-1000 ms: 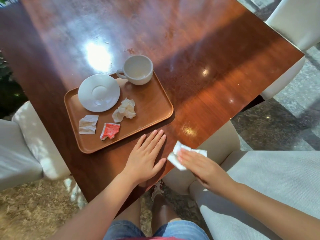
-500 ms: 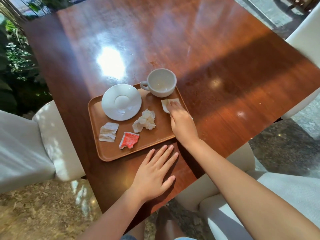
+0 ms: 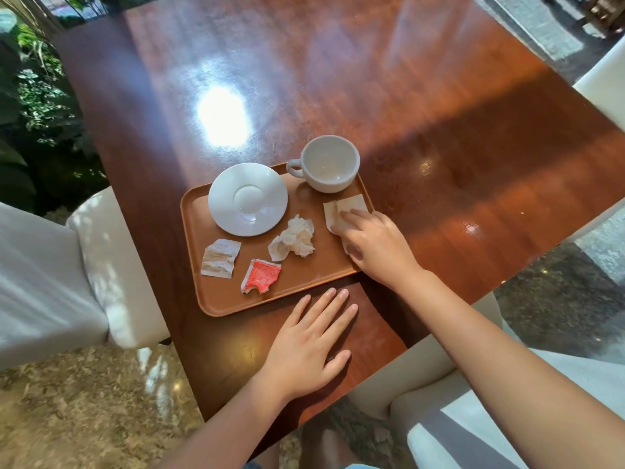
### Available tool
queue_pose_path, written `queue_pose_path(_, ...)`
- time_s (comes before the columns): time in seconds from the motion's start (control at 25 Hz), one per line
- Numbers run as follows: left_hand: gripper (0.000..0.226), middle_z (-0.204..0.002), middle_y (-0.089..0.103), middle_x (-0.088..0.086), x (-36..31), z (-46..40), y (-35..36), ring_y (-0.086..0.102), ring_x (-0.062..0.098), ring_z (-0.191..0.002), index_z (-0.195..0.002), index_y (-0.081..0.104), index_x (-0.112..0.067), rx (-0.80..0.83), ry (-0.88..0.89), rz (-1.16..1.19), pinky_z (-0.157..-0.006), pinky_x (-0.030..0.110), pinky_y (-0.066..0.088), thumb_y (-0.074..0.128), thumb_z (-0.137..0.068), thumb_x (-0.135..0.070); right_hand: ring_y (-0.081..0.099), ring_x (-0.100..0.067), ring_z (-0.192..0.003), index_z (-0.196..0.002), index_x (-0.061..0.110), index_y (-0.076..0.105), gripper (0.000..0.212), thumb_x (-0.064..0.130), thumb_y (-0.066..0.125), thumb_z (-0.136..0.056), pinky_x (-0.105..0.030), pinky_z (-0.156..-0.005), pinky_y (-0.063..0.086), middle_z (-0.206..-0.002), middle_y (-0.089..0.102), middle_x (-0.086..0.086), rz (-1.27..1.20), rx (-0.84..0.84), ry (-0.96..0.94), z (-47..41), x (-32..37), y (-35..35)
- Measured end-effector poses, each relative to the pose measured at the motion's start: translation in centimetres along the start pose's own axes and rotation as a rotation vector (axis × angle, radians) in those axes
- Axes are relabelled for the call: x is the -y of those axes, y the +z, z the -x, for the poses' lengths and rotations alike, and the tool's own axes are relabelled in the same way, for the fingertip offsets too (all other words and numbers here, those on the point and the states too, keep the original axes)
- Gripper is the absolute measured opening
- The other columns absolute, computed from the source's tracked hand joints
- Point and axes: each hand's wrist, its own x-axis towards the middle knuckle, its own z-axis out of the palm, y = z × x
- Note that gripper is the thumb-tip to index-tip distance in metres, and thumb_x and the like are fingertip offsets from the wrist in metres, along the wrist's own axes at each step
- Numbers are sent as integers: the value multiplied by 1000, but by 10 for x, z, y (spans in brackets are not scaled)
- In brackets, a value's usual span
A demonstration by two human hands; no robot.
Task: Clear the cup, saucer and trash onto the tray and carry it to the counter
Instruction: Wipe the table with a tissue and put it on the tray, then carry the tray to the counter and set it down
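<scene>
- The table (image 3: 338, 79) filled most of the frame, and apart from the tray it looked cleared off by this point.
- The tray (image 3: 216, 292) sat lower centre, holding basically everything: saucer (image 3: 248, 199) at its upper left, cup (image 3: 329, 163) at the upper right corner.
- My right hand (image 3: 375, 245) had swung in from the table's lower right edge a second ago and was now pressing the last napkin (image 3: 345, 211) flat onto the tray's right side, fingers loosely together on it, not pinching.
- My left hand (image 3: 307, 350) stayed flat and spread on the table just below the tray, holding nothing.
- Smaller trash: crumpled tissue (image 3: 294, 240) mid-tray, beige packet (image 3: 220, 257) and red packet (image 3: 260, 275) along the lower edge.
- So I'd say loading was done; carrying was next.
</scene>
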Motion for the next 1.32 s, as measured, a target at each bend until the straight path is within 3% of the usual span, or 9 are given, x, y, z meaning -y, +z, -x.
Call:
queue_pose_path(0.16,65,-155,23,0,-1,0,0,16,18,-144,-147,26,-27,7,6,-29,-113,41,13,42,-88,-50,62,-38,-107,-105,13,69,39,15,78,-67,-47,-88,50,-113,67,-20,-14,45,2,-3,1,-1)
queue_pose_path(0.36,61,-152,33,3,-4,0,-9,24,19,-142,-144,34,-25,-33,12,-74,-116,42,19,39,-88,-48,60,-36,-110,-107,13,68,37,20,74,-72,-46,-91,48,-117,65,-19,24,40,10,1,6,-4)
queue_pose_path(0.52,44,-134,57,4,12,4,-51,46,19,-131,-126,59,-13,-300,-40,59,-111,40,29,48,-88,-33,63,-31,-105,-103,10,67,28,22,58,-80,-40,-88,49,-109,69,-11,32,-105,8,0,2,-18)
queue_pose_path(0.64,39,-125,64,5,51,16,-72,53,21,-123,-119,64,-10,-446,-179,45,-108,42,31,51,-86,-26,64,-30,-98,-102,9,68,27,16,56,-79,-39,-78,52,-104,71,-10,31,-166,92,-3,-7,-28)
queue_pose_path(0.84,49,-127,60,13,124,25,-83,53,29,-121,-121,60,-6,-344,-575,-114,-100,48,36,45,-80,-30,58,-36,-104,-120,8,59,37,15,58,-83,-43,-76,52,-118,63,-14,39,1,316,-15,-21,-34)
queue_pose_path(0.96,50,-127,58,21,151,20,-85,51,36,-122,-124,56,1,-217,-697,-93,-95,52,42,61,-81,-23,53,-37,-110,-127,9,52,43,16,57,-85,-44,-77,51,-123,57,-15,52,109,391,-25,-23,-34)
queue_pose_path(1.12,54,-113,64,21,159,11,-88,58,38,-107,-122,55,4,-147,-705,-78,-80,47,50,70,-74,-14,54,-38,-99,-109,1,60,29,14,58,-83,-44,-68,52,-108,59,-19,83,154,403,-33,-22,-29)
queue_pose_path(1.2,45,-101,63,21,158,9,-90,58,40,-94,-116,56,4,-176,-746,-41,-70,46,51,68,-76,-11,55,-38,-93,-98,-2,61,21,12,57,-83,-42,-64,50,-100,58,-20,69,160,415,-37,-21,-29)
queue_pose_path(1.32,23,-97,58,15,157,4,-94,55,33,-92,-103,59,-3,-186,-882,96,-66,42,49,60,-84,-16,57,-41,-89,-91,-4,59,15,8,56,-82,-41,-63,48,-96,57,-21,11,179,455,-43,-20,-30)
